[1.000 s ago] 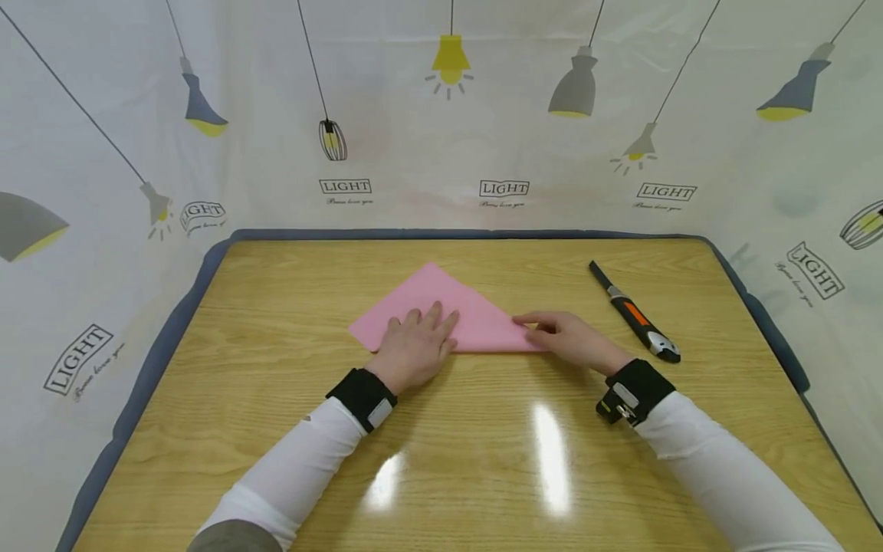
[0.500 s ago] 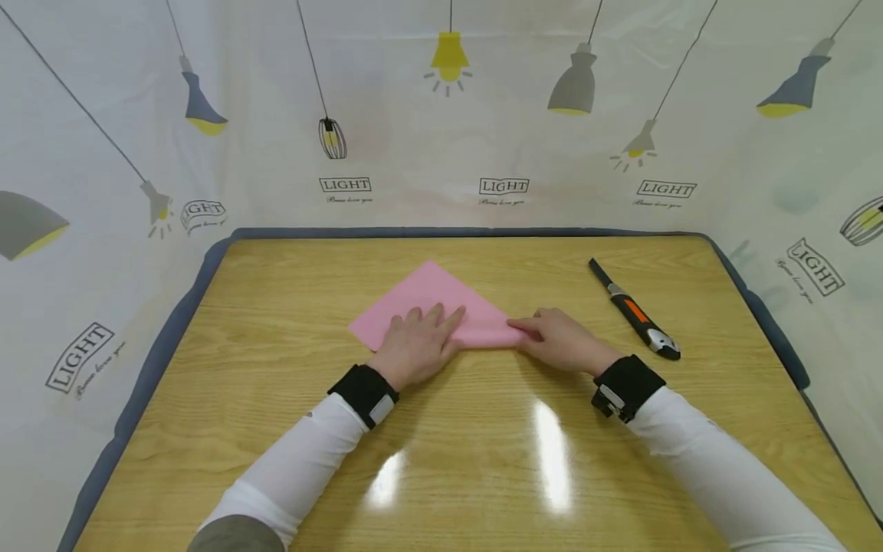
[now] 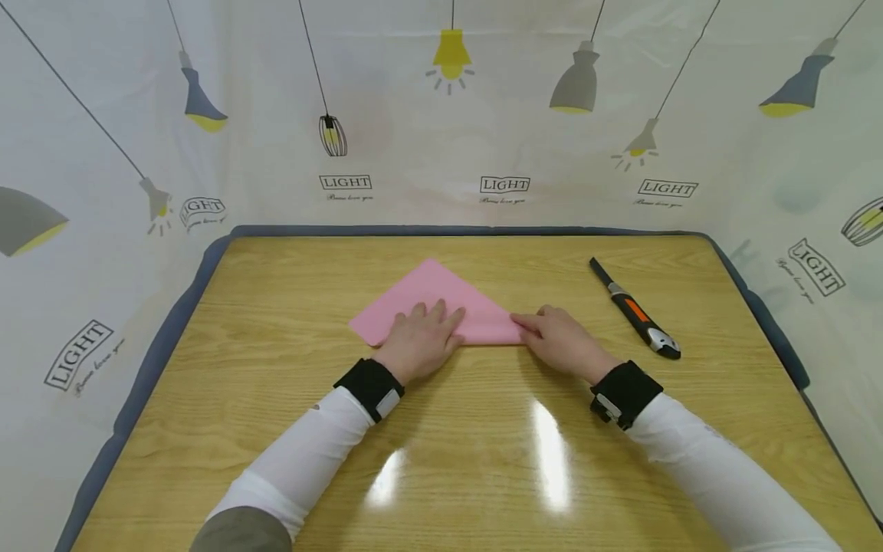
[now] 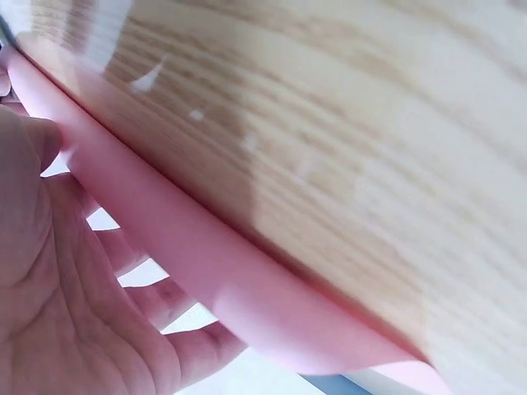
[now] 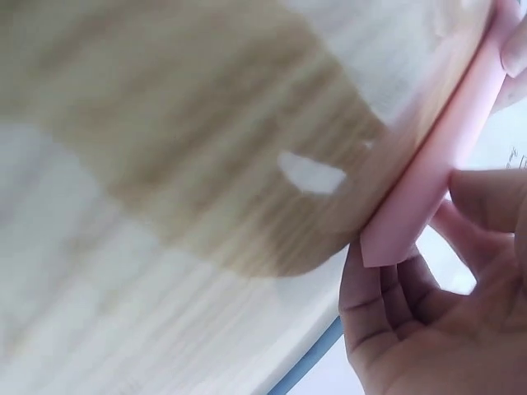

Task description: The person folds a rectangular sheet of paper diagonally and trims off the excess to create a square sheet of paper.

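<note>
A sheet of pink paper (image 3: 431,287) lies on the wooden table, folded into a roughly triangular shape with its point towards the back. Its near edge bulges as a rounded fold in both wrist views. My left hand (image 3: 419,341) rests on the left half of the paper, fingers spread. In the left wrist view, the thumb of the left hand (image 4: 74,271) touches the folded edge. My right hand (image 3: 562,341) pinches the right end of the paper between thumb and fingers. Seen from the right wrist, the right hand's fingers (image 5: 375,300) sit around the squared end of the fold (image 5: 399,234).
A utility knife (image 3: 638,314) with a black and orange handle lies to the right of the right hand, its dark end pointing to the back. The wooden table (image 3: 469,460) is bordered by a white curtain (image 3: 414,138) printed with lamps.
My right hand has moved left along the near edge, and the right end of the paper now stops further in. The left hand has stayed nearly in place on the paper.
</note>
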Tool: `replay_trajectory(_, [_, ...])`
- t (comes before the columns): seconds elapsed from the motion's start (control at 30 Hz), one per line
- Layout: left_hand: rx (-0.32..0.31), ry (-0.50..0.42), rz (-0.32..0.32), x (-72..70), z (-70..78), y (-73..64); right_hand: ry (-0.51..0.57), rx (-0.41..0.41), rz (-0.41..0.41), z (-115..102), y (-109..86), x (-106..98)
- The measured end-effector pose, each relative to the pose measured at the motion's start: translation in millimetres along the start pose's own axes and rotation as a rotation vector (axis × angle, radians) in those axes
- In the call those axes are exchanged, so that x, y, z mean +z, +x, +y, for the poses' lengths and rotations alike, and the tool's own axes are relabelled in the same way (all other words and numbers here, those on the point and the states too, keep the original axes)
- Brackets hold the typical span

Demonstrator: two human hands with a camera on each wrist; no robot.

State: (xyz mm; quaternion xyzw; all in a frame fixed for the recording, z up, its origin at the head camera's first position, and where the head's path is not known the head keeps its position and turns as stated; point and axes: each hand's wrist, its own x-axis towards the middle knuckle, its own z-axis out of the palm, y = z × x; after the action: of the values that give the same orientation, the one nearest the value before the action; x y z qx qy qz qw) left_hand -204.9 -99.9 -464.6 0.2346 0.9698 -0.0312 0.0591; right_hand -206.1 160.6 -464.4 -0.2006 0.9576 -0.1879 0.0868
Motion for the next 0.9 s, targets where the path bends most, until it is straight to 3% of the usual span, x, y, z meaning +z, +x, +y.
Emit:
replay_trajectory(0.2, [-0.002, 0.009, -0.009, -0.7, 1.0, -1.1, -0.033, -0.046, 0.122, 1, -11.6, 0])
replay_trajectory(0.33, [-0.004, 0.012, 0.005, -0.1, 1.4, -2.2, -0.031, -0.034, 0.167, 2, -18.4, 0])
replay_trajectory(0.9, [0.003, -0.038, 0.003, 4.2, 7.4, -2.7, -0.063, -0.035, 0.134, 3, -17.8, 0])
